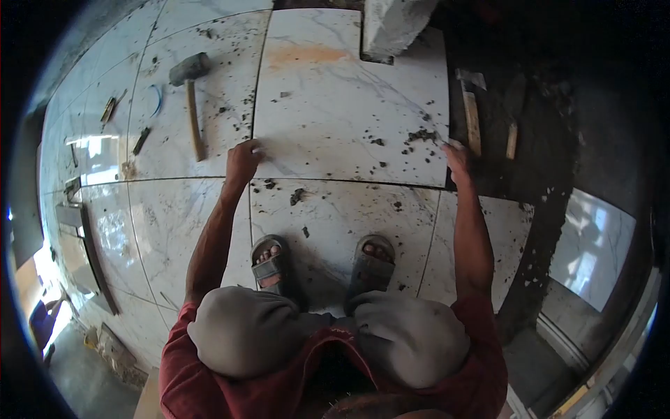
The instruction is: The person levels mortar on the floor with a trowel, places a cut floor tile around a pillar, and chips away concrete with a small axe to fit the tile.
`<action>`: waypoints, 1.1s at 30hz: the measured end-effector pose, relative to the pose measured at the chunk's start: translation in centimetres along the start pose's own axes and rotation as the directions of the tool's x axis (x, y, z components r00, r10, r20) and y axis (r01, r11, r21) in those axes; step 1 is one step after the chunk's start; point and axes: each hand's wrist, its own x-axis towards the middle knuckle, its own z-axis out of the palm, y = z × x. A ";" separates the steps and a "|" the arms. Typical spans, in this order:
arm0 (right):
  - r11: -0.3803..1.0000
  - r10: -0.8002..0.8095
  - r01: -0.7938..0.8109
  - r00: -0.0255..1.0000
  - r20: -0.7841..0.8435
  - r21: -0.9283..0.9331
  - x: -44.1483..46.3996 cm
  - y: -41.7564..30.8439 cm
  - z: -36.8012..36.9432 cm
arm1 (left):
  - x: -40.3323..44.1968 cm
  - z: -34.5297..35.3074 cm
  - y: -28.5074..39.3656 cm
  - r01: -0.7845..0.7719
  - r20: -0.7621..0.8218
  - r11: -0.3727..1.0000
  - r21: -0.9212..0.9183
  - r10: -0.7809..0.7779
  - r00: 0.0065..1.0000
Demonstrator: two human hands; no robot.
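A large white marble-patterned floor tile (328,115) lies before me, its far edge notched around a pale post (394,28). Dark crumbs of mortar and an orange-brown stain mark its face. My left hand (243,160) is closed at the tile's left edge, over the joint with the neighbouring tile. On the opposite side, my right hand (458,162) grips the right edge, fingers partly hidden. Left of the tile lies a rubber mallet (193,105) with a wooden handle. A hammer (471,112) and a trowel (514,115) rest on the dark ground just beyond my right hand.
My sandalled feet stand on a laid tile (328,216) nearer me. Small tools, including a dark-handled one (142,140), and a blue ring (155,101) lie at left. A long dark-edged level-like bar (94,258) sits farther left. Another tile (593,244) is at right.
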 end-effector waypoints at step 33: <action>0.624 -0.721 0.464 0.652 -0.234 -0.629 -10.6 -16.3 0.5 | -6.1 4.9 -0.4 -0.251 0.016 0.904 0.346 0.262 0.965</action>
